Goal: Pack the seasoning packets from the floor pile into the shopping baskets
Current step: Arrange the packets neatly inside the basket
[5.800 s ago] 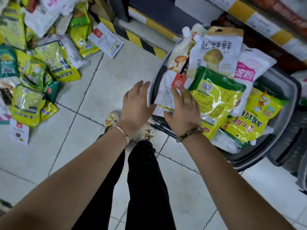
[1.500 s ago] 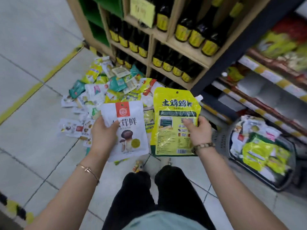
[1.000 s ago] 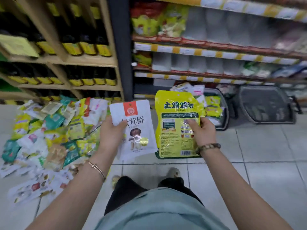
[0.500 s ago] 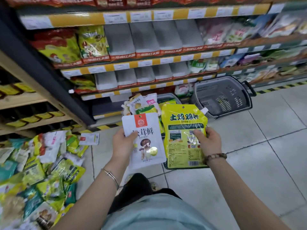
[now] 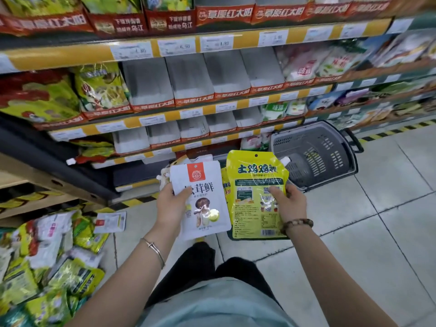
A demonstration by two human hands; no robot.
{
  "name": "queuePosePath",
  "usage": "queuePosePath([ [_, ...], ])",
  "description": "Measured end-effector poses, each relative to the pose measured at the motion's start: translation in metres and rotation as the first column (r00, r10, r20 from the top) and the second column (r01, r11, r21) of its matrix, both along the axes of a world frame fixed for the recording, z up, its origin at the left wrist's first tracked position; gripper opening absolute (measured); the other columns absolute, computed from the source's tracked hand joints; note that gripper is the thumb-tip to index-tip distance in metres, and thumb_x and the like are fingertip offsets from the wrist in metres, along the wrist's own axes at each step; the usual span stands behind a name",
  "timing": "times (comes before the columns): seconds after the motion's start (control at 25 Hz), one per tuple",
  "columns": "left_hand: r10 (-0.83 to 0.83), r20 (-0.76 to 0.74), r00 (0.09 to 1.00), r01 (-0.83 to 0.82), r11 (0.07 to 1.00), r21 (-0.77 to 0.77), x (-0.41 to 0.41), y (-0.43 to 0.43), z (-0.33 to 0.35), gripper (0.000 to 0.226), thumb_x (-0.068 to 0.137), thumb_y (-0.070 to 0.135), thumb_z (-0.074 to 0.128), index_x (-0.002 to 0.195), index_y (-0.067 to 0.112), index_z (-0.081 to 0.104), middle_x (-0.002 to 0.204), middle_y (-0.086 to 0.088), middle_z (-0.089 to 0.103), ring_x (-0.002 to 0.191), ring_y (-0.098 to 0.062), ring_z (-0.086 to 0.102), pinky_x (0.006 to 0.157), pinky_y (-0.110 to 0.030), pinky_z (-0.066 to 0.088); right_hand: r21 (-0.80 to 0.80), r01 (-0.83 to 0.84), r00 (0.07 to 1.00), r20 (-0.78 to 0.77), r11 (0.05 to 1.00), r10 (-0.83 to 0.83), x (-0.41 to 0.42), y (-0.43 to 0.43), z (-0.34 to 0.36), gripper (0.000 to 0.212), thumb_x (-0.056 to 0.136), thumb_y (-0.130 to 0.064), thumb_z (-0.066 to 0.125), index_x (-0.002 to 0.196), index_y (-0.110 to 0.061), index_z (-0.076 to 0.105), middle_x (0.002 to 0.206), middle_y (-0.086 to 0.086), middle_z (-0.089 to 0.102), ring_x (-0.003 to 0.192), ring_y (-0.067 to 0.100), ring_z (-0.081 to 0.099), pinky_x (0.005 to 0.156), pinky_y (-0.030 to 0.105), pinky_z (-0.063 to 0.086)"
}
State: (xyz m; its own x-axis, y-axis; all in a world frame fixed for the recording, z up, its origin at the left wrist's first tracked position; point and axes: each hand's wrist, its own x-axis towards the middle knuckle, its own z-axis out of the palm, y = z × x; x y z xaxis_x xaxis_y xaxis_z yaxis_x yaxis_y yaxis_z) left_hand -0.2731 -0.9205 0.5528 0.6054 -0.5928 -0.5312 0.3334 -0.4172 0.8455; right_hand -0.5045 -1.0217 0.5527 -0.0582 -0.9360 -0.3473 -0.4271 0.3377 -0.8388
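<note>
You had left hand pinching the white packet and right hand pinching the yellow packet, both held up near the grey basket (floor pile lower left), so I judged sliding them in flat, one at a time, best.

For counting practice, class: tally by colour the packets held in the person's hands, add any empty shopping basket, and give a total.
white packet, in the left hand: 1
yellow packet, in the right hand: 1
empty grey basket: 1
Total: 3
</note>
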Motion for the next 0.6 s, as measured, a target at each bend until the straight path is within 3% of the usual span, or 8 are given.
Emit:
queuePosePath([
  [0.12, -0.011, 0.011, 1.0, 0.011, 0.999, 0.038, 0.011, -0.035, -0.01, 0.022, 0.089, 0.009, 0.062, 0.082, 0.03, 0.064, 0.079, 0.017, 0.069, 0.071, -0.005, 0.067, 0.053, -0.018, 0.049, 0.011, -0.001, 1.0, -0.015, 1.0, 0.001, 0.012, -0.034, -0.011, 0.033, 0.087, -0.018, 0.063, 0.085, 0.013, 0.052, 0.072, 0.012, 0.048, 0.063, 0.019, 0.042, 0.04, 0.019, 0.04],
  [0.24, -0.036, 0.031, 0.999, 0.033, 0.995, 0.09, 0.015, -0.06, -0.029, 0.024, 0.089, 0.006, 0.06, 0.084, 0.029, 0.065, 0.086, 0.01, 0.068, 0.074, -0.005, 0.064, 0.059, -0.019, 0.048, 0.039, -0.028, 0.997, -0.065, 0.999, 0.031, 0.021, -0.061, -0.026, 0.027, 0.086, -0.018, 0.064, 0.071, 0.001, 0.053, 0.061, 0.01, 0.051, 0.057, 0.022, 0.045, 0.047, 0.027, 0.04],
  [0.36, -0.052, 0.057, 0.997, 0.042, 0.984, 0.173, 0.013, -0.079, -0.06, 0.019, 0.089, 0.005, 0.058, 0.096, 0.021, 0.066, 0.094, 0.003, 0.069, 0.08, -0.009, 0.064, 0.066, -0.021, 0.048, 0.111, -0.111, 0.98, -0.15, 0.988, 0.127, 0.021, -0.089, -0.057, 0.028, 0.088, -0.02, 0.061, 0.086, 0.007, 0.056, 0.083, 0.028, 0.061, 0.077, 0.042, 0.057, 0.064, 0.042, 0.05],
  [0.48, -0.089, 0.12, 0.989, 0.053, 0.961, 0.271, 0.013, -0.1, -0.105, 0.025, 0.094, 0.004, 0.048, 0.113, 0.014, 0.06, 0.105, -0.003, 0.065, 0.091, -0.02, 0.06, 0.079, -0.028, 0.045, 0.191, -0.132, 0.961, -0.215, 0.973, 0.172, 0.021, -0.117, -0.104, 0.028, 0.088, -0.021, 0.061, 0.086, 0.006, 0.055, 0.085, 0.027, 0.062, 0.082, 0.041, 0.059, 0.061, 0.034, 0.042],
  [0.6, -0.077, 0.122, 0.989, 0.018, 0.905, 0.425, 0.018, -0.127, -0.164, 0.032, 0.096, 0.002, 0.04, 0.126, 0.001, 0.051, 0.114, -0.021, 0.062, 0.091, -0.032, 0.057, 0.081, -0.042, 0.047, 0.293, -0.134, 0.934, -0.281, 0.947, 0.219, 0.029, -0.144, -0.162, 0.018, 0.088, -0.024, 0.059, 0.076, -0.011, 0.054, 0.077, 0.013, 0.062, 0.078, 0.035, 0.058, 0.058, 0.03, 0.033],
])
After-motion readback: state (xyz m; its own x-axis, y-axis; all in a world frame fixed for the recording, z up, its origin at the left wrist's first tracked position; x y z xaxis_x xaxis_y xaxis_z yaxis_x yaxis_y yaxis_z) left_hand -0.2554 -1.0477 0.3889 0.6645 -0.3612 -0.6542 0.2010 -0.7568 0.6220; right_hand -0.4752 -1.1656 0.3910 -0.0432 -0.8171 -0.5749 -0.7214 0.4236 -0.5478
